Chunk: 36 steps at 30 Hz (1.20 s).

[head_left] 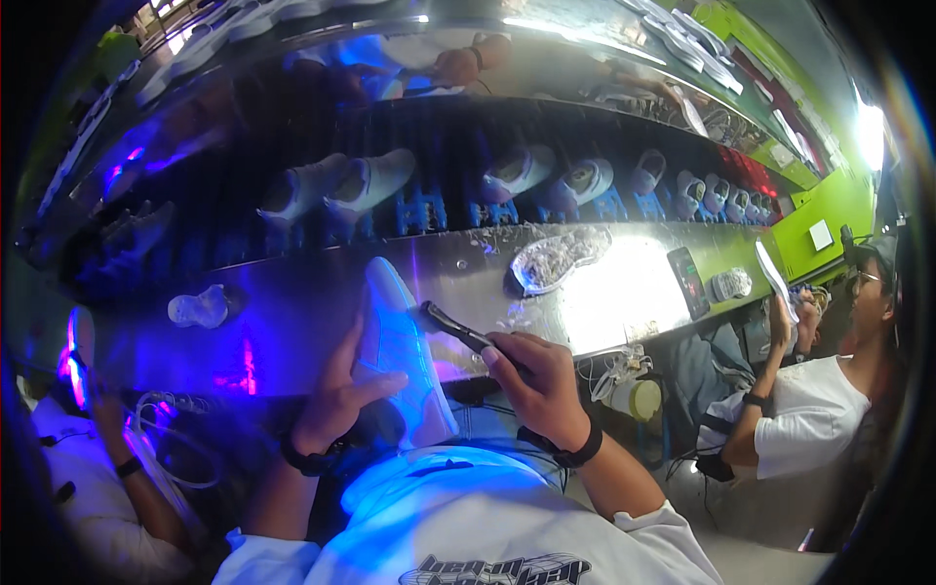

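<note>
My left hand [343,395] is closed around a white shoe [402,341], its thumb lying across the shoe's side. The shoe is held toe up over the bench's near edge and glows blue in the light. In my right hand [541,385] is a slim black-handled tool [458,327], gripped with the thumb along it. Its far end points at the shoe's upper right side, very close to it; whether they touch I cannot tell. The exact kind of tool does not show. Both wrists wear dark bands.
A tray of pale scraps [556,263] lies on the metal bench [458,278], near a phone [688,283]. Farther back, several white shoes [375,185] stand on blue supports along a dark line. Co-workers sit on both sides: one person [809,409] right, another [107,487] left.
</note>
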Available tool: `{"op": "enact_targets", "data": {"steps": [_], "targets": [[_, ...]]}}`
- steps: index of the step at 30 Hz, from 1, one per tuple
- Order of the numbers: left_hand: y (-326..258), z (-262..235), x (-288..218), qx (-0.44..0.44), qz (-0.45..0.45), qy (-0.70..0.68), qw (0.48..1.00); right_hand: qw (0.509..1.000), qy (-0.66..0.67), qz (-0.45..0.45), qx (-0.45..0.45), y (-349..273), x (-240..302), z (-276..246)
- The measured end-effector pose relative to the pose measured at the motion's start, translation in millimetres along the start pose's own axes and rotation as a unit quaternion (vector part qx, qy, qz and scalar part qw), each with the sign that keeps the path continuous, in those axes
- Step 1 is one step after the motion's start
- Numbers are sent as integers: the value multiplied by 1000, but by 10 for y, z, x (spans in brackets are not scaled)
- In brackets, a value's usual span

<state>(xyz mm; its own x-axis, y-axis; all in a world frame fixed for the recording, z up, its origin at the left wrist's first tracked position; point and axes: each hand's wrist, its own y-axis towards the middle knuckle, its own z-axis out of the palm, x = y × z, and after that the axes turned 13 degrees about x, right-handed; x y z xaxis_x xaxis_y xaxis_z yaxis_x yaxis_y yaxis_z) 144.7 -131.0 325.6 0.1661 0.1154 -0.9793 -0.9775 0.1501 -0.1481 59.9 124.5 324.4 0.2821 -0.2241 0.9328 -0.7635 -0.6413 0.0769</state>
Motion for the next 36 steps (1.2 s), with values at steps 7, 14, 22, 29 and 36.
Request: {"op": "enact_targets", "data": {"steps": [7, 14, 22, 29, 36], "targets": [[-48, 138, -249, 19, -24, -22, 999, 999, -21, -26, -6, -219, 60, -57], [-32, 117, -167, 38, 16, 32, 999, 995, -96, -9, -23, -96, 131, -151], [5, 135, -406, 4, -39, -18, 999, 997, -34, -25, 57, -251, 183, -280], [38, 117, -400, -48, -38, -62, 996, 995, 21, 0, 100, -368, 168, -390], [105, 89, -429, -70, -52, -73, 994, 990, 11, 42, 132, -401, 300, -543]]}}
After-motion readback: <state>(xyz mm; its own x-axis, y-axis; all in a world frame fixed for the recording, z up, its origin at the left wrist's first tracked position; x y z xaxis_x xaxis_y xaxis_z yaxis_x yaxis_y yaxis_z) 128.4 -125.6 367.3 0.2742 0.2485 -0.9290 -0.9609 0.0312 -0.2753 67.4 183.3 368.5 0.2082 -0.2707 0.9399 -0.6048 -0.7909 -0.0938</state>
